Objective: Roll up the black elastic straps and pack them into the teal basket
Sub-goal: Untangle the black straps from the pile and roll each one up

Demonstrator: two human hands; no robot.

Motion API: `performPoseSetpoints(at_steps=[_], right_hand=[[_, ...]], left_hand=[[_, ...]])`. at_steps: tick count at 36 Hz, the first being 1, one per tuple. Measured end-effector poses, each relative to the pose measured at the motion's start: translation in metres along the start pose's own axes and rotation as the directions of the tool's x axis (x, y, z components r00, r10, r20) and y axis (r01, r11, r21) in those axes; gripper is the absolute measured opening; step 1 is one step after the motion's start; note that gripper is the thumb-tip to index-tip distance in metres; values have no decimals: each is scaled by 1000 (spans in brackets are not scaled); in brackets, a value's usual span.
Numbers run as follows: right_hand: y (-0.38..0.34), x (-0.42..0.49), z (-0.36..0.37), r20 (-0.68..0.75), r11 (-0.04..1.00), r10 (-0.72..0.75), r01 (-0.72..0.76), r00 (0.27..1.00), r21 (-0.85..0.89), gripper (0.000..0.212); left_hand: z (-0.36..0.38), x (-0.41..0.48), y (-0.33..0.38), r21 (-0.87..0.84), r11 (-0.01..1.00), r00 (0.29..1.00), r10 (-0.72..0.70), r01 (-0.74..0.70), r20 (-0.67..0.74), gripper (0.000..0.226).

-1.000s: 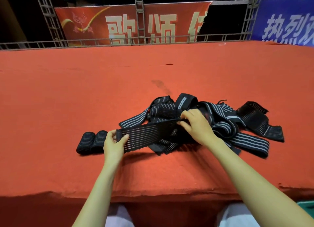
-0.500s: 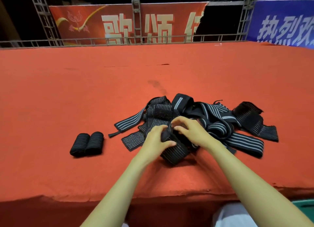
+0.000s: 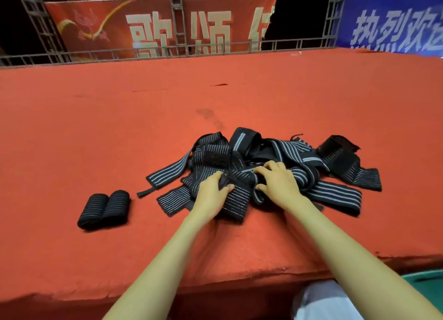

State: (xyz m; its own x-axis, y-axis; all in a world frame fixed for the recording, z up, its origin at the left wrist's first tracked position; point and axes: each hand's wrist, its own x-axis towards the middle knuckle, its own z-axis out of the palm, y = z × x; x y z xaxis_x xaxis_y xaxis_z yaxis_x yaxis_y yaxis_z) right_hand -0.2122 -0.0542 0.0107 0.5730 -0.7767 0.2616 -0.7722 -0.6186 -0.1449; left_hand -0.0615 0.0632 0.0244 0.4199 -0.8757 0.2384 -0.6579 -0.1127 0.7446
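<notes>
Gripping a partly rolled strap (image 3: pixel 237 196) near the table's (image 3: pixel 96 132) front edge, the left hand (image 3: pixel 210 194) curls thumb and fingers round its left end; the right hand (image 3: pixel 280 185) pinches its right end, fingers curled. Loose straps (image 3: pixel 306 156) heap just behind; two rolled straps (image 3: pixel 103 210) lie leftward.

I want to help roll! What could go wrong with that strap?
The elastic strap, gripped by the left hand and right hand, lies on the tangled pile, so its tail may snag. If either grip slackens, the stretchy roll could spring open.
</notes>
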Motion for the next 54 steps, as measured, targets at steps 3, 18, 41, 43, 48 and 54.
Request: performPoseSetpoints(at_steps=[3,18,41,43,48,54], right_hand=[[-3,11,4,-24,999,15,-14,1000,30,37],[-12,49,28,-62,987,55,-45,997,152,30],[-26,31,10,269,828,-332,143,904,542,30],[-29,28,14,186,834,-350,215,918,507,18],[-40,24,20,82,819,-390,305,917,486,19],[-12,42,4,-206,863,25,83,978,498,23]], left_hand=[[-16,-2,-4,-65,997,993,28,-36,-112,15],[-61,-18,-42,-335,938,996,-74,84,42,14],[-61,-30,-78,-495,811,922,-384,312,-48,6],[-61,-33,-79,-511,790,917,-398,339,-7,5],[-59,-39,-73,-722,570,883,-452,392,123,13],[-75,-41,-83,-744,574,845,-534,341,-24,16]])
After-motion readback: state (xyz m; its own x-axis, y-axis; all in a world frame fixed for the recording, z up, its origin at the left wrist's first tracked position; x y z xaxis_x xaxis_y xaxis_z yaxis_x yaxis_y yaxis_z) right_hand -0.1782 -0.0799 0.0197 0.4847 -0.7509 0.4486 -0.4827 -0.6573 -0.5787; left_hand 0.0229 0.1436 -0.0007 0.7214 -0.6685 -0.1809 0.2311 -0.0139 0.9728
